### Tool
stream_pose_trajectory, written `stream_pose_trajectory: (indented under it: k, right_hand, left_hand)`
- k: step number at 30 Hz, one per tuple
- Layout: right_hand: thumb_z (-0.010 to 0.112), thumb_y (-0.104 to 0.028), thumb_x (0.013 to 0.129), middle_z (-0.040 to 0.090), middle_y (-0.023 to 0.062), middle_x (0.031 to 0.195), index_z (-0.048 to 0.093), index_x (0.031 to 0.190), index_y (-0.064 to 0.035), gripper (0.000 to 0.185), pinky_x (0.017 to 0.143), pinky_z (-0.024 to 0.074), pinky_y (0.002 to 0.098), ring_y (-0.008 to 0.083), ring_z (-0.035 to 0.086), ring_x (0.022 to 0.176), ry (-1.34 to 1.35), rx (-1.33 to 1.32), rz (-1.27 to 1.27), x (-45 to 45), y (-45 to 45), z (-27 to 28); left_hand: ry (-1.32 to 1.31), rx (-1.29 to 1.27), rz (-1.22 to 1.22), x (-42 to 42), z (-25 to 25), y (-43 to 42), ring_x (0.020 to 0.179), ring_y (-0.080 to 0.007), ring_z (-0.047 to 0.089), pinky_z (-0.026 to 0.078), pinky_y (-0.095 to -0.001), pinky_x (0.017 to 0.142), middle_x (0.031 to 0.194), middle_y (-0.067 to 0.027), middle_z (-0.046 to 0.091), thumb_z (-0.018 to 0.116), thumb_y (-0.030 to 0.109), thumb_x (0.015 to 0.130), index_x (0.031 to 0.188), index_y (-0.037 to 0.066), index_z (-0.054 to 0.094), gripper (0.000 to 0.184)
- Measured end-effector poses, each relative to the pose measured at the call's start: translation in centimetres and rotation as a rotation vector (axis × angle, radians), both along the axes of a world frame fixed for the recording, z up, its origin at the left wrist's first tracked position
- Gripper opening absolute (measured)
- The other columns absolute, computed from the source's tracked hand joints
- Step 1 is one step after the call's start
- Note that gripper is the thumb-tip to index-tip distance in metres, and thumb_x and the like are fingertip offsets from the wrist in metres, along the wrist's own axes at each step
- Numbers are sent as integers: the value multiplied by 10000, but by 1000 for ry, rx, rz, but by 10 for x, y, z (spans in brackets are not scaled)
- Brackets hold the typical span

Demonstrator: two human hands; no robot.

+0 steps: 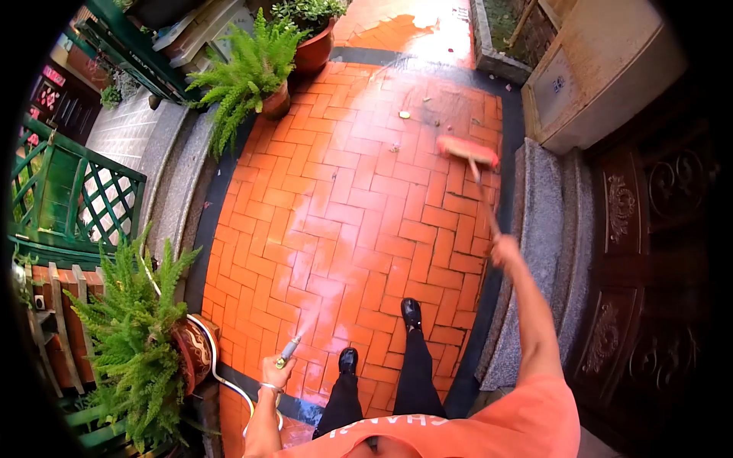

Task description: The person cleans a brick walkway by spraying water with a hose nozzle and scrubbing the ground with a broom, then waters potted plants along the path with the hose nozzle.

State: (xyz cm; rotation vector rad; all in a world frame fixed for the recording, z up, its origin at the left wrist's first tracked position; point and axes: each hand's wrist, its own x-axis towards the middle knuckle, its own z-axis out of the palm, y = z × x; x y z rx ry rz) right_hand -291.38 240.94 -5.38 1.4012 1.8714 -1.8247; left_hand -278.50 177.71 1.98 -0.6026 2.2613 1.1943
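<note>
My left hand [276,372] is closed around a hose nozzle [289,350], low in front of me. A fine spray comes from its tip toward the wet brick-patterned tiles [336,221]. My right hand [504,251], arm stretched forward, grips the handle of a push broom [468,150]. Its reddish head rests on the tiles near the right border, slightly blurred. Small leaves and bits of debris [405,115] lie on the wet floor just beyond the broom head.
Granite steps [538,221] lead up to a dark carved door [649,252] on the right. A potted fern [141,336] stands at left, with a pale hose [217,366] beside it. Another fern [248,76] and a large planter [314,49] stand farther ahead, past a green lattice gate [84,191].
</note>
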Motion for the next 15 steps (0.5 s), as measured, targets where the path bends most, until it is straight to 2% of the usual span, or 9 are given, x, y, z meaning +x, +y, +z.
stream_pose_trajectory:
  k: [3,4,5,8,9,10,12,14,15]
  right_hand:
    - [396,-276,965,406,27,468,493,885,-97,219,272,302,323,170,401,319,-23,-6,85,24,49,-3]
    - [368,-306,974,392,28,445,493,929,-124,226,261,315,314,160,405,310,-69,72,97,70,56,-20]
    - [361,-314,975,373,20,422,509,946,-129,239,255,316,303,146,405,299,-24,-11,103,125,53,-9]
    - [369,-301,980,415,3,437,545,978,-137,241,253,311,287,130,403,292,-152,-87,-107,262,-13,55]
    - [378,-284,983,407,-7,445,530,1015,-131,218,262,313,270,120,404,307,-117,-218,-202,325,-22,32]
    - [363,-269,977,412,2,490,516,972,-138,201,275,313,297,136,390,326,-206,-151,-102,313,-60,90]
    - [381,-246,971,403,17,475,501,952,-120,175,268,306,299,142,395,317,-417,-236,-243,306,-83,103]
    - [381,-248,971,402,24,472,492,958,-121,169,268,309,301,145,406,322,-454,-200,-171,280,-81,104]
    - [382,-250,971,402,31,468,483,964,-122,163,269,311,303,148,417,326,-482,-169,-103,264,-77,99]
  left_hand:
    - [-15,-16,22,-12,18,20,416,-71,465,342,-249,384,472,2,496,692,144,764,682,12,658,159]
    - [-16,20,61,-13,18,33,418,-72,470,346,-247,385,476,1,502,690,138,767,704,8,667,146]
    - [-35,-2,38,-16,19,38,415,-77,479,357,-248,384,484,-5,515,685,136,771,710,4,663,147]
    - [-20,-8,60,-15,2,36,412,-88,488,372,-257,387,477,-7,514,682,128,767,671,4,638,163]
    - [-26,-4,61,-13,0,35,412,-88,488,372,-257,387,477,-7,514,682,128,767,671,4,638,163]
    - [-17,-1,79,-13,-4,34,412,-89,484,366,-260,387,475,-6,510,683,129,763,647,5,625,179]
    - [-1,17,113,-10,-22,37,411,-89,479,360,-263,386,473,-6,507,684,129,760,623,7,611,198]
    - [-10,-10,100,2,-33,30,409,-80,448,337,-269,387,472,-2,489,692,140,753,576,16,583,241]
    - [-41,-30,121,-4,-14,46,431,-69,427,326,-275,405,478,9,475,700,146,745,589,15,605,225]
